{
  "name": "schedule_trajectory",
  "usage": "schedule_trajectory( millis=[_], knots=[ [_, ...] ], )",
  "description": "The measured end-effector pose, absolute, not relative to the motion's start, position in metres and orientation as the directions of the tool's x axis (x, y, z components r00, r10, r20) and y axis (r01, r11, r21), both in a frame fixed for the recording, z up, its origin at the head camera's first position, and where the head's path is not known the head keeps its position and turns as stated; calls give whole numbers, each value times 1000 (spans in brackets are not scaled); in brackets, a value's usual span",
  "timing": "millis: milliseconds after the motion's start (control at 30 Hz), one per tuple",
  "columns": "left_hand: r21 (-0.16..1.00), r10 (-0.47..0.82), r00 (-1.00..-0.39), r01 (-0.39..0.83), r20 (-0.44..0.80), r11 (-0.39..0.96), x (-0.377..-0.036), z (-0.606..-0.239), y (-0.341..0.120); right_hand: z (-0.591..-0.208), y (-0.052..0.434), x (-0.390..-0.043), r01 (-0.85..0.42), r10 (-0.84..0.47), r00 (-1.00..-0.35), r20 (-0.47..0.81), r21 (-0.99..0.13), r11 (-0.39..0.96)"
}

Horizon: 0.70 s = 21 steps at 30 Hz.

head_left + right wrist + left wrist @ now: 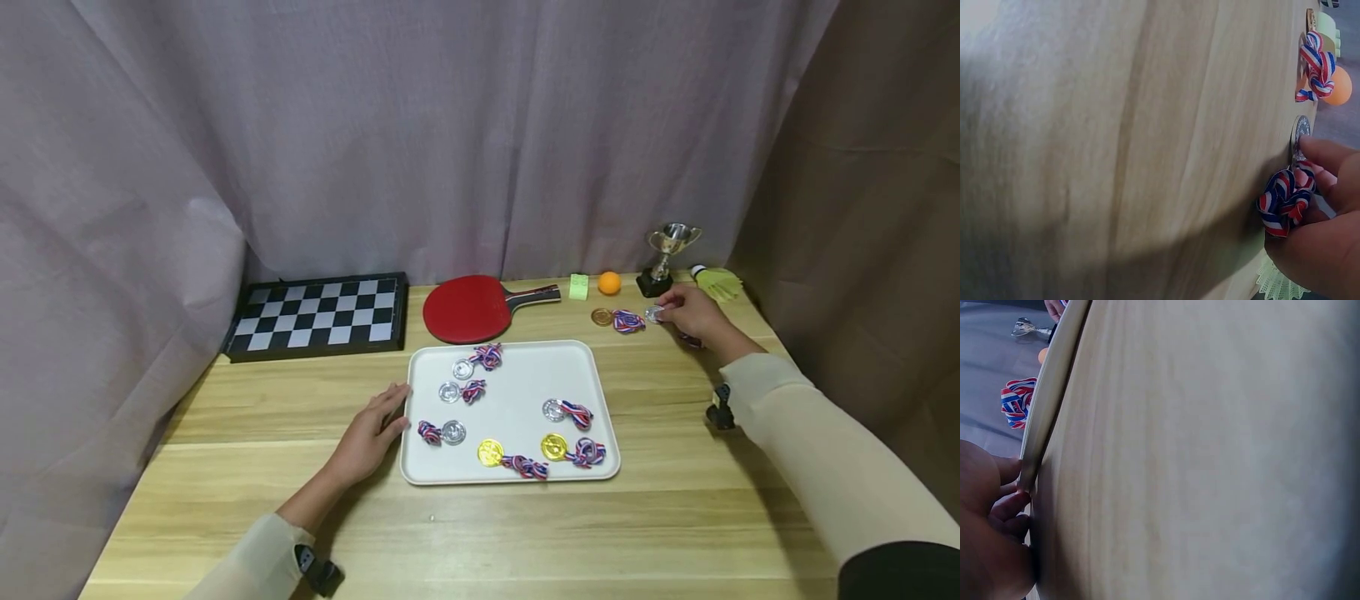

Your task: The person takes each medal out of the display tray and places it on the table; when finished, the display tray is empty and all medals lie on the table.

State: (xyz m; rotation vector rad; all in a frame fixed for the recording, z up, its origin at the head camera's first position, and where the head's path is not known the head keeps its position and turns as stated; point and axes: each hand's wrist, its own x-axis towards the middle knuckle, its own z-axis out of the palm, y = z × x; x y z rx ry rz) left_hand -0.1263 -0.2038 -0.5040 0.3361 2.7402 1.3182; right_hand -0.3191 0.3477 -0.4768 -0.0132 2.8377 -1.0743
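Note:
My right hand pinches a silver medal by its disc, above the table at the back right. Its knotted red, white and blue ribbon hangs beneath the fingers. Left of that hand lies a bronze medal with a similar ribbon. My left hand touches the left rim of a white tray with its fingertips. On the tray lie several silver medals and two gold ones, each with a bundled ribbon.
Along the back stand a black-and-white chessboard, a red table tennis paddle, a light green block and an orange ball. A small trophy cup and a yellow-green shuttlecock are close to my right hand. Curtains hang behind.

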Motion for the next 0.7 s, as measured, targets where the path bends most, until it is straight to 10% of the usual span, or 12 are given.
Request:
schedule_trajectory(
  millis=[700],
  knots=[
    [785,229,-973,158,21,599,-126,-504,-204,-465,349,-311,-16,-70,-996,-62,-628,778]
  ],
)
